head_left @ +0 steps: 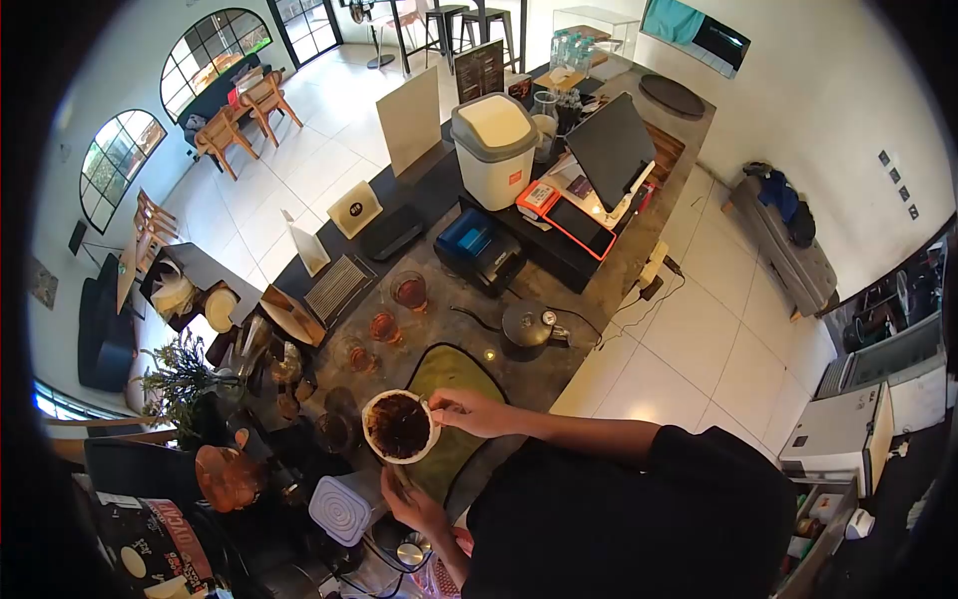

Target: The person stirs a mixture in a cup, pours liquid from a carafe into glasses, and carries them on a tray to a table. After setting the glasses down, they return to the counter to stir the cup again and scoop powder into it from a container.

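A round white-rimmed filter cup [398, 427] with dark wet coffee grounds inside is held over the counter, at the left edge of a green cloth [454, 375]. My right hand [467, 411] pinches its right side near the rim. Below the cup is my left hand [414, 507], its fingers closed round something narrow under the cup that I cannot make out. Glasses with reddish-brown liquid [408, 292] stand beyond the cloth. A black gooseneck kettle [529, 325] with a dial sits to the right of them.
A white square-lidded container [341, 510] stands left of my left hand, near a copper-coloured vessel [232, 477]. Farther back are a black printer [477, 250], a white bin [495, 150] and a tablet stand [611, 150]. A plant [187, 384] is at the left.
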`<state>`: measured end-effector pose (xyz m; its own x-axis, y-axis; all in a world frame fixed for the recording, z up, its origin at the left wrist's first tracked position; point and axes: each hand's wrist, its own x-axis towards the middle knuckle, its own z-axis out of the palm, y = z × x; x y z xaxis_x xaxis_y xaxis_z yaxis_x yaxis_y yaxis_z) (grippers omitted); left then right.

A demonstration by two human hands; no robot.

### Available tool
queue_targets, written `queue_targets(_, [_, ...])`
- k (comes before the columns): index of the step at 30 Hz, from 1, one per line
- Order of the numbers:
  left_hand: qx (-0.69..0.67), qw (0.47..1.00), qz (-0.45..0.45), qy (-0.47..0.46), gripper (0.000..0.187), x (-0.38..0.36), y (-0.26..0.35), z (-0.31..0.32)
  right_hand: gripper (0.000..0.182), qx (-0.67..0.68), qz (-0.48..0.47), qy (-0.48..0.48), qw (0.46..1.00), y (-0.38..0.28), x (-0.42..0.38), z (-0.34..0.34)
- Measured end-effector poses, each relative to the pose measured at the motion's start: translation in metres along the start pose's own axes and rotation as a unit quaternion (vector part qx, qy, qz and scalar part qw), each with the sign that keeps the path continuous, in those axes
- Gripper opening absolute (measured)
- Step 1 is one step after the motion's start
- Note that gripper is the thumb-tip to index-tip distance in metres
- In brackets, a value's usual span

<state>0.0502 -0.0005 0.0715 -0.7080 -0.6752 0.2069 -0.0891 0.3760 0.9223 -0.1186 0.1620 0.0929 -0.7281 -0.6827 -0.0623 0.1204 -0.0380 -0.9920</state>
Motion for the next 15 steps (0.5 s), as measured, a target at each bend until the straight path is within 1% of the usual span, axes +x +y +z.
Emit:
queue_targets(1, [0.048, 0.999, 0.007, 0.023, 0.046, -0.002, 0.009, -0.007, 0.032, 0.02, -0.01, 0.01, 1.0, 0.0, 0.001, 0.002])
queue_targets(2, [0.051, 0.998, 0.008, 0.025, 0.046, -0.003, 0.016, -0.018, 0.032, 0.022, -0.011, 0.008, 1.0, -0.001, 0.001, 0.0])
queue_targets(4, [0.159, 0.975, 0.137, 0.071, 0.032, -0.003, 0.029, -0.038, 0.03, -0.081, -0.008, 0.04, 0.996, -0.019, -0.005, -0.006])
queue_targets(5, [0.159, 0.975, 0.137, 0.071, 0.032, 0.005, 0.036, -0.041, 0.03, -0.081, -0.007, 0.04, 0.996, -0.031, -0.009, -0.012])
queue_targets(7, [0.117, 0.961, 0.18, 0.172, 0.019, 0.037, 0.058, -0.043, 0.027, -0.156, 0.01, 0.034, 0.987, -0.063, -0.009, -0.03])
queue_targets(9, [0.076, 0.952, 0.235, 0.182, 0.012, 0.085, 0.104, -0.024, 0.022, -0.236, -0.056, 0.039, 0.969, -0.076, 0.009, -0.052])
queue_targets(10, [0.023, 0.981, 0.143, 0.13, 0.013, 0.106, 0.119, -0.017, 0.021, -0.233, -0.088, 0.056, 0.967, -0.089, 0.021, -0.06])
queue_targets(11, [0.028, 0.992, 0.115, 0.045, 0.015, 0.128, 0.138, -0.011, 0.02, -0.226, -0.121, 0.07, 0.964, -0.099, 0.036, -0.069])
queue_targets(12, [0.018, 0.99, 0.133, -0.031, 0.017, 0.152, 0.147, -0.002, 0.02, -0.28, -0.151, 0.077, 0.945, -0.103, 0.054, -0.08])
queue_targets(13, [0.073, 0.988, 0.102, -0.086, 0.023, 0.175, 0.159, 0.009, 0.021, -0.332, -0.183, 0.086, 0.921, -0.106, 0.072, -0.089])
queue_targets(15, [0.145, 0.96, 0.193, -0.145, 0.034, 0.216, 0.148, 0.04, 0.031, -0.374, -0.212, 0.095, 0.898, -0.099, 0.11, -0.104])
